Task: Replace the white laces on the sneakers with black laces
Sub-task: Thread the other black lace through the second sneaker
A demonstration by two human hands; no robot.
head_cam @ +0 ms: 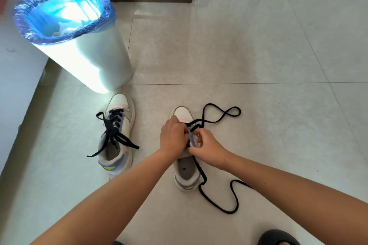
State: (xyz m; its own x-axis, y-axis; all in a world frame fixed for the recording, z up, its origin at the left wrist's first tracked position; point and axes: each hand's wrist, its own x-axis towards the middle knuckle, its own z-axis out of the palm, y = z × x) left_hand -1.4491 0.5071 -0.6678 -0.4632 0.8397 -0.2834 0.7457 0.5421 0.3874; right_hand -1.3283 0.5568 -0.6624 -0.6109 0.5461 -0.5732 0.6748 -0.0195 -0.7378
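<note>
Right sneaker on floor under both hands. Left hand curled gripping its upper. Right hand pinching black lace at eyelets; slack trailing right.

Two sneakers, two black laces, two hands, one bin, one dark slipper.

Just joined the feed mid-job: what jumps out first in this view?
Both hands, left hand and right hand, work a black lace at the front eyelets of the right sneaker, its ends looping over the floor. The left sneaker beside it is already laced black. A blue-lined bin stands behind.
</note>
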